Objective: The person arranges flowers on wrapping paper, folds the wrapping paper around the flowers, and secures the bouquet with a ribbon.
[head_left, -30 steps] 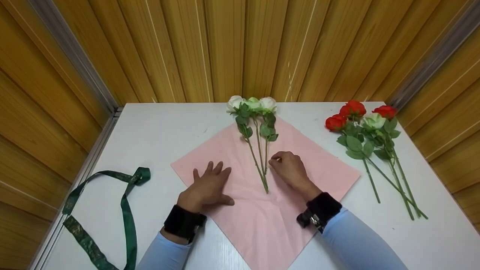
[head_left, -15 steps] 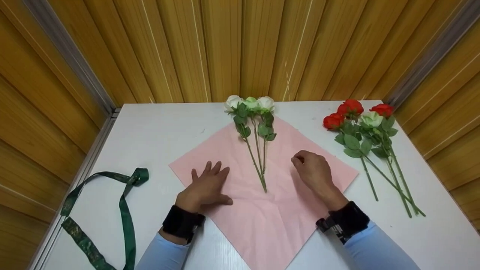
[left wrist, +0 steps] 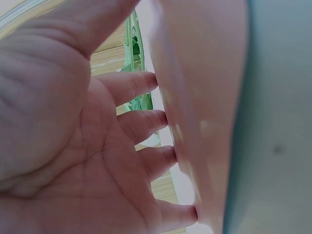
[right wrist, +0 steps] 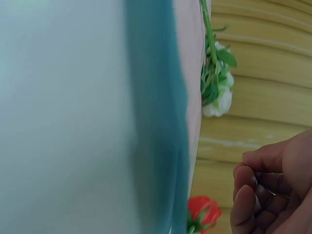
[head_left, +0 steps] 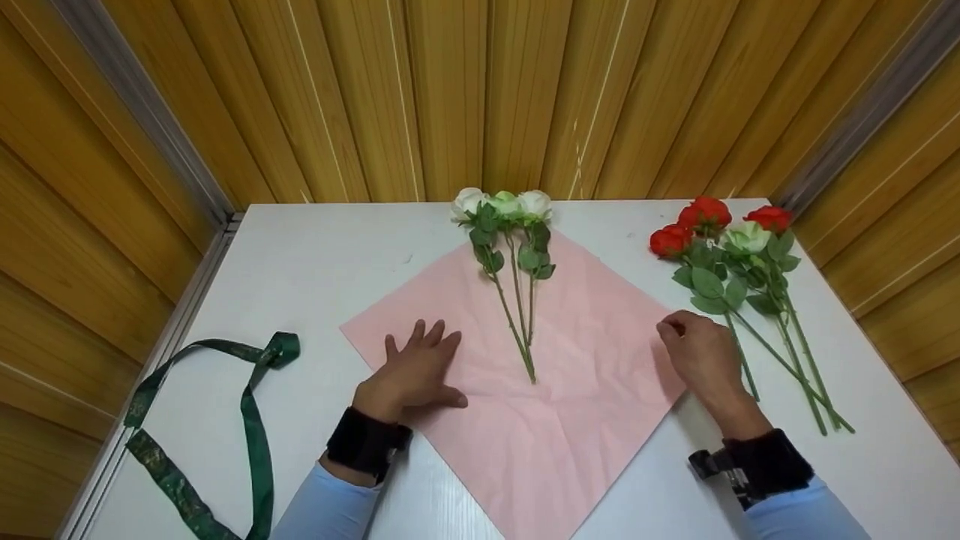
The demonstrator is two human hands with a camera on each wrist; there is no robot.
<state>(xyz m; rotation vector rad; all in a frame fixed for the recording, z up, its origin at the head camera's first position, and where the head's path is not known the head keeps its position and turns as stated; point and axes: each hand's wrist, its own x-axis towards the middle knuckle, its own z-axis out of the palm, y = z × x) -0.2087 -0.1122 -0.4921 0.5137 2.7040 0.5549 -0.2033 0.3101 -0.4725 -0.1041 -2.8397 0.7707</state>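
My left hand point(head_left: 409, 376) rests spread on the left part of a pink sheet of wrapping paper point(head_left: 592, 442); in the left wrist view its fingertips point(left wrist: 158, 118) touch the paper. Three roses point(head_left: 505, 204), two white and one pale green, lie on the paper, their stems converging toward its middle. My right hand point(head_left: 705, 360) is over the paper's right corner, fingers loosely curled and holding nothing. Just beyond it, red roses point(head_left: 705, 215) and a pale green rose point(head_left: 748, 237) lie on the table, some stem partly hidden behind the hand.
A green ribbon point(head_left: 259, 442) lies in loose bends on the left of the white table point(head_left: 337, 247). Wood-patterned panels point(head_left: 450, 97) stand behind and at both sides, close to the table's edges.
My right hand has moved right, away from the white and pale green roses' stems, to the paper's right corner. My left hand has stayed in place.
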